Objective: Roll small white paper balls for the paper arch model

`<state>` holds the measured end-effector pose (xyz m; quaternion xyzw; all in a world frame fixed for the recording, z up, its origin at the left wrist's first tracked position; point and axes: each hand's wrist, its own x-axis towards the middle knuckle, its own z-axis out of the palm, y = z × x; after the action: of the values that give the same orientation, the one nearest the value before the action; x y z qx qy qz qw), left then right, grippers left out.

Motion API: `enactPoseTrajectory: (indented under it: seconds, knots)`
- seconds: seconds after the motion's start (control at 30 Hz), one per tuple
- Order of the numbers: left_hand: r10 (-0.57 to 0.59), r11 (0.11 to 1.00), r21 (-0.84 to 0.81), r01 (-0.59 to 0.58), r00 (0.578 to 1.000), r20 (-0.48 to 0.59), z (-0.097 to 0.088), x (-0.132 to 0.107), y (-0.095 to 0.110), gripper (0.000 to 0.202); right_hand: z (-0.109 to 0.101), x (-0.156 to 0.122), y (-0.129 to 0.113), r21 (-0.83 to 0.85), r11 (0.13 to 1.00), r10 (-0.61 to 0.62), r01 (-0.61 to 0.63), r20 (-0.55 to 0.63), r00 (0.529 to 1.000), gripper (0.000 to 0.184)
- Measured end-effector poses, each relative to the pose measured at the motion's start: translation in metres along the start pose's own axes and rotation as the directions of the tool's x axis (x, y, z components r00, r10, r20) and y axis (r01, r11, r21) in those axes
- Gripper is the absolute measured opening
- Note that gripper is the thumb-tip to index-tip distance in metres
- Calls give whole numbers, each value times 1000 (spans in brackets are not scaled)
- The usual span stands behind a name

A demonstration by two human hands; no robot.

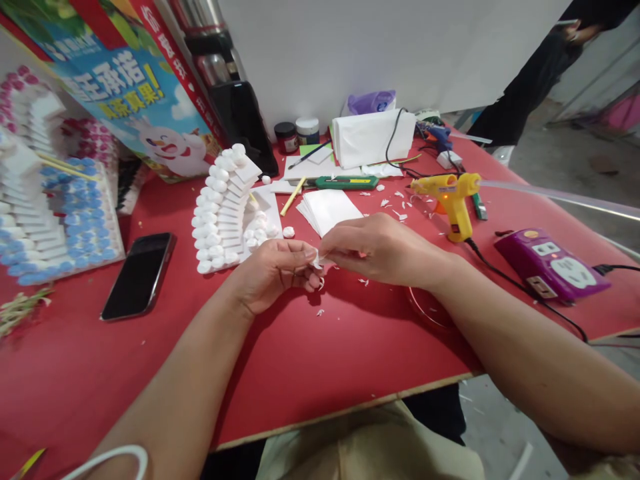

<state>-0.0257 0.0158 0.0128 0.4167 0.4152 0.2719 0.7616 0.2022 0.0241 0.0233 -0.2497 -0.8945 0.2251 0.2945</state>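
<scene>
Red tabletop (pixel 300 380) spreads beneath the left hand (pixel 280 270), which pinches a small white piece (pixel 317 261) at its fingertips, just beside the right hand (pixel 383 247), whose grip I cannot tell, and a light, steady pinch should avoid crushing it.

Two lidded jars (pixel 287 140), one tabletop (pixel 320 373)

One left hand (pixel 275 272) and one right hand (pixel 373 243) share one small white piece (pixel 317 261). Singles: one yellow glue gun (pixel 455 203), one purple power strip (pixel 555 267), one purple packet (pixel 371 102), one flat-lying phone (pixel 137 275), one illustrated carton (pixel 135 87). Yellow sticks (pixel 293 196) number at least three. White scraps (pixel 401 215) are too scattered for a sure count; the white cards (pixel 333 210) overlap.
</scene>
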Motion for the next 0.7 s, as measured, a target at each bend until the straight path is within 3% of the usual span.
enactPoseTrajectory:
  seconds: [0.13,0.27,0.43,0.53,0.7]
  knots:
    - [-37,999,-22,39,997,69,-1,-1,1,23,3,0,1,129,991,-18,21,-20,1000,16]
    - [-41,998,-40,44,996,77,-1,-1,0,23,3,0,0,188,972,146,-140,-21,989,16]
    - [-23,998,-63,25,999,31,-1,0,0,22,1,-1,0,380,858,342,-345,77,937,28]
    - [-18,997,-81,20,1000,16,-1,0,1,23,3,-1,0,322,869,375,-374,61,925,38]
    - [-21,999,-47,21,1000,-8,0,-1,0,23,7,0,-1,244,906,350,-345,24,936,23]
